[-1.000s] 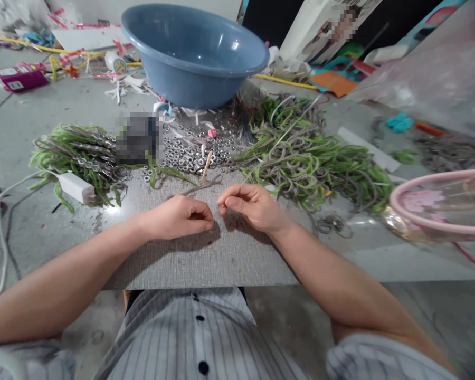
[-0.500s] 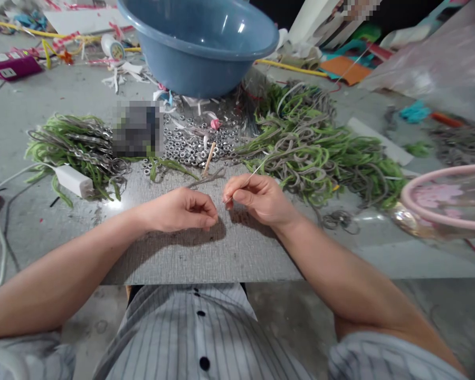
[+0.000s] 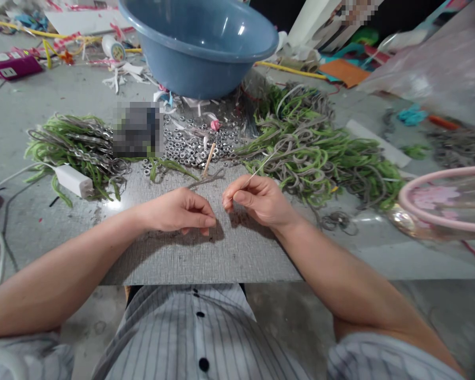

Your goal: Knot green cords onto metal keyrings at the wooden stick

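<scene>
A thin pale strand (image 3: 260,170) slants up from the right hand (image 3: 259,200), pinched between thumb and fingers, its far end over the heap of green and grey cords (image 3: 320,158) on the right. The left hand (image 3: 184,211) sits just beside it, fingers curled in; I can't tell whether it grips anything. Both are at the near side of the counter (image 3: 174,264). Beyond them I see a small wooden stick (image 3: 209,159), scattered metal rings (image 3: 182,150) and, farther, a big blue basin (image 3: 206,68). A green-and-grey cord bundle (image 3: 69,140) lies left, touching a white adapter (image 3: 73,180).
</scene>
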Action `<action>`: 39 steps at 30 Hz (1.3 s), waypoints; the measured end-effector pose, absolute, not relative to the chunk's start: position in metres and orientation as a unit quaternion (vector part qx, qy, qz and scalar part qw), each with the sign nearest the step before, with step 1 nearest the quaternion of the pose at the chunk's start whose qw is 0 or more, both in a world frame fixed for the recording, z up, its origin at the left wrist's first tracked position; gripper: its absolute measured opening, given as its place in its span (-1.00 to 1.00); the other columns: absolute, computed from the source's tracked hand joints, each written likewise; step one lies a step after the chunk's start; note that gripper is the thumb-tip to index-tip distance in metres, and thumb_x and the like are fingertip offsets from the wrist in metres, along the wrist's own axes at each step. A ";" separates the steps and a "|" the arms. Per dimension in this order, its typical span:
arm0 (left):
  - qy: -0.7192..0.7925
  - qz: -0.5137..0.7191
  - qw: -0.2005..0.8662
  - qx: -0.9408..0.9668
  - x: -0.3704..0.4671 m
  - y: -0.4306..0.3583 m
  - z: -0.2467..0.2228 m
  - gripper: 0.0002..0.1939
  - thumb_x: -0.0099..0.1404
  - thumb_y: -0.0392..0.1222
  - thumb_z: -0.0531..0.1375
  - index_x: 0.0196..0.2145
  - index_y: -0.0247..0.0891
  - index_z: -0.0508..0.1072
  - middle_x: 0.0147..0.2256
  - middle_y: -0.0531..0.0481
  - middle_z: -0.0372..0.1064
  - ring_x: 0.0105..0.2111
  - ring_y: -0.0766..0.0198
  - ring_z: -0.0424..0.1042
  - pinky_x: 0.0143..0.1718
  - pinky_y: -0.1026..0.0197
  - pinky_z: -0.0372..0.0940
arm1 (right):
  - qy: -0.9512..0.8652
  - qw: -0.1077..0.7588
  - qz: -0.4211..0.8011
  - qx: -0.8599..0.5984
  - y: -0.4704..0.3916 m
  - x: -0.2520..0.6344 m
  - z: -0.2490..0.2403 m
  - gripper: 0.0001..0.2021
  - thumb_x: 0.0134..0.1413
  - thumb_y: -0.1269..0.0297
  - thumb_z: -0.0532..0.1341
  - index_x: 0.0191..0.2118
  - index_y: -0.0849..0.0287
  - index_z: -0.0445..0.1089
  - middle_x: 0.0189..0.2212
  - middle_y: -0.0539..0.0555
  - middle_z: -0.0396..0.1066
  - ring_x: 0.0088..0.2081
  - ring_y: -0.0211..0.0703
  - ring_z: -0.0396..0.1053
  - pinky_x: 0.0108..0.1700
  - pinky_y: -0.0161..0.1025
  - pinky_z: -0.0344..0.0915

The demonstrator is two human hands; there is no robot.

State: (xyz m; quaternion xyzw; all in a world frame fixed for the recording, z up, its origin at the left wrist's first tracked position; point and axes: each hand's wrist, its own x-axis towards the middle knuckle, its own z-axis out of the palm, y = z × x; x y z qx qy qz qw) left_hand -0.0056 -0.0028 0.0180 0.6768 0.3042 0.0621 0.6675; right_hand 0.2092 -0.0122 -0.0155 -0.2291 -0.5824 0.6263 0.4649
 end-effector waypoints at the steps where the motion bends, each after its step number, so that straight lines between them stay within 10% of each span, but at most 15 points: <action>1: 0.289 0.059 0.681 0.670 -0.006 -0.003 0.018 -0.82 0.19 -0.15 0.24 -0.39 -0.35 0.51 -0.49 0.04 0.46 -0.64 0.52 0.22 -0.63 0.45 0.14 | -0.586 0.458 0.631 -0.221 -0.012 0.209 -0.015 -0.94 0.07 0.26 0.34 -0.34 0.10 0.55 -0.48 -0.05 0.53 -0.46 -0.39 0.45 -0.39 -0.43 0.40; 24: 0.283 0.302 0.788 0.456 -0.016 0.003 0.016 -0.61 -0.04 0.05 0.42 -0.36 -0.27 0.50 -0.47 0.04 0.55 -0.66 0.36 0.41 -0.58 0.29 0.33 | -0.473 0.589 0.592 -0.282 -0.007 0.210 -0.013 -0.85 -0.12 0.10 0.43 -0.37 -0.05 0.57 -0.50 -0.13 0.46 -0.55 -0.38 0.34 -0.44 -0.31 0.36; 39: 0.279 0.364 0.774 0.436 -0.015 0.006 0.010 -0.69 0.09 -0.03 0.37 -0.21 -0.19 0.56 -0.25 0.02 0.58 -0.62 0.38 0.45 -0.55 0.29 0.38 | -0.737 0.465 0.378 -0.313 -0.014 0.206 -0.022 -0.83 0.10 0.32 0.28 -0.20 -0.06 0.57 -0.39 -0.03 0.50 -0.36 -0.30 0.42 -0.30 -0.28 0.36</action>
